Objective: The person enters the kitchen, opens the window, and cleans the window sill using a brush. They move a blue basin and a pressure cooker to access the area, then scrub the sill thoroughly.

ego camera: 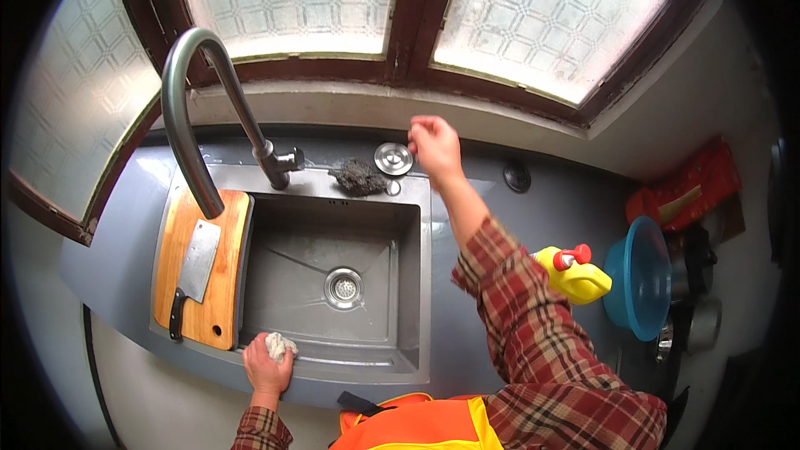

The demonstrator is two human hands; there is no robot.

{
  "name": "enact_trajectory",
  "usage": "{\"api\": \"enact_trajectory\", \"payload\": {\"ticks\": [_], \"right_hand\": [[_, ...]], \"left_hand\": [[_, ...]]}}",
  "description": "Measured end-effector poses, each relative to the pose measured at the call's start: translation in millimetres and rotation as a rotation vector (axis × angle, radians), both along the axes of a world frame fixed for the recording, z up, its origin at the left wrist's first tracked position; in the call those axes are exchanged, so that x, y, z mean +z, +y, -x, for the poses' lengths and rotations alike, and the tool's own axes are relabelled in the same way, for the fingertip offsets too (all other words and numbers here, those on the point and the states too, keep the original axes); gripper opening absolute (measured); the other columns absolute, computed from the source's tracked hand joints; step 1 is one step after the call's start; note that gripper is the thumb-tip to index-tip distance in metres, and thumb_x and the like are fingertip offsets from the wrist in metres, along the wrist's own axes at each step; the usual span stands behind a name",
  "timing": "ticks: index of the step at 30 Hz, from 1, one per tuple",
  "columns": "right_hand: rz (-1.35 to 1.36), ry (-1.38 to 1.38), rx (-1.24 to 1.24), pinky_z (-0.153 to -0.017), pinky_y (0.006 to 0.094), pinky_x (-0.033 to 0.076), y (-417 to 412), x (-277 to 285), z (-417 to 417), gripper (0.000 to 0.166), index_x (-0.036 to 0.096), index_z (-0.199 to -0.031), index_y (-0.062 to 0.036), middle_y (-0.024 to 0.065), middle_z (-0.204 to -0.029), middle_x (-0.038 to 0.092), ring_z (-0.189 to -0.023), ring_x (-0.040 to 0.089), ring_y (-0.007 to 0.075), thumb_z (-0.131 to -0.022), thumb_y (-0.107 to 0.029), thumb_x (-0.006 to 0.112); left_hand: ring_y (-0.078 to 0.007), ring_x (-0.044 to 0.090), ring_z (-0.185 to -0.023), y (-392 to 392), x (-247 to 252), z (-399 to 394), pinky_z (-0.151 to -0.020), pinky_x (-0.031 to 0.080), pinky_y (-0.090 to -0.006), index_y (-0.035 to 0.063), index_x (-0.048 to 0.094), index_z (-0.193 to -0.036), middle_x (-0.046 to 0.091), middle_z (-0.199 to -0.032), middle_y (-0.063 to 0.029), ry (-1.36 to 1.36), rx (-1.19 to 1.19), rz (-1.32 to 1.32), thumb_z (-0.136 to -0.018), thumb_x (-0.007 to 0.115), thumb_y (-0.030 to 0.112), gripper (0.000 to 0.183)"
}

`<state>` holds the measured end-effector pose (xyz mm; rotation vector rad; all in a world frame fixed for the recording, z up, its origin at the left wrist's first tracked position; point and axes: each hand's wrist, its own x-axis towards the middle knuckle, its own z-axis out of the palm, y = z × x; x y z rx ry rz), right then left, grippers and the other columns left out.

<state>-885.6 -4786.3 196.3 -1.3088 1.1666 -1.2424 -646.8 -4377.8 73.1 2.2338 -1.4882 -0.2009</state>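
At the front rim of the stainless steel sink point(426, 300), my left hand point(267, 369) grips a crumpled whitish cloth point(279, 348). My right hand point(435, 145) reaches over the counter behind the sink, with its fingers curled. Whether something small lies within those fingers cannot be seen. Just left of it is a round metal sink strainer lid point(393, 159). A dark, frayed scouring pad point(358, 177) rests on the back rim, beside a small round metal cap point(393, 188). The drain point(344, 288) shows in the basin floor.
A cleaver point(201, 259) lies on a wooden cutting board point(231, 231) across the sink's left side, under the arched faucet point(175, 94). On the right stand a yellow bottle with a red cap point(578, 281), a blue plastic basin point(647, 281) and a red bag point(703, 178). Frosted windows point(294, 0) rise behind.
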Motion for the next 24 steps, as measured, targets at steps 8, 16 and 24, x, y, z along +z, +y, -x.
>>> {"api": "enact_trajectory", "payload": {"ticks": [8,16,24], "right_hand": [[-0.200,0.056,0.010,-0.043,0.0223,0.036,-89.8,44.4,-51.4,0.033,0.054,-0.112,-0.0063,0.0006,-0.077,0.057,-0.056,0.048,0.0073,-0.085,-0.023,0.063],[-0.153,0.180,0.086,-0.046,0.0212,0.037,-114.1,30.4,-58.1,0.029,0.060,-0.091,-0.0049,-0.0016,-0.071,0.055,-0.057,0.047,0.0061,-0.093,-0.032,0.052],[-0.195,0.129,0.083,-0.043,0.0199,0.032,-125.3,35.6,-54.9,0.026,0.058,-0.086,-0.0051,-0.0022,-0.067,0.052,-0.049,0.039,0.0044,-0.096,-0.026,0.046]], "left_hand": [[-0.0342,0.052,-0.089,2.5,-0.3,-3.2,-0.085,0.038,-0.0427,0.0048,0.051,-0.102,0.056,-0.092,-0.0139,0.016,0.043,-0.010,-0.066,0.071,0.025,0.046],[-0.0327,0.052,-0.088,2.0,-1.8,-4.5,-0.085,0.039,-0.0417,0.0055,0.052,-0.101,0.056,-0.089,-0.0127,0.013,0.035,0.010,-0.065,0.071,0.025,0.045],[-0.0320,0.052,-0.084,1.1,-2.1,-5.0,-0.081,0.039,-0.0414,0.0054,0.052,-0.100,0.055,-0.085,-0.0124,-0.003,0.024,0.052,-0.064,0.072,0.023,0.044]]}}
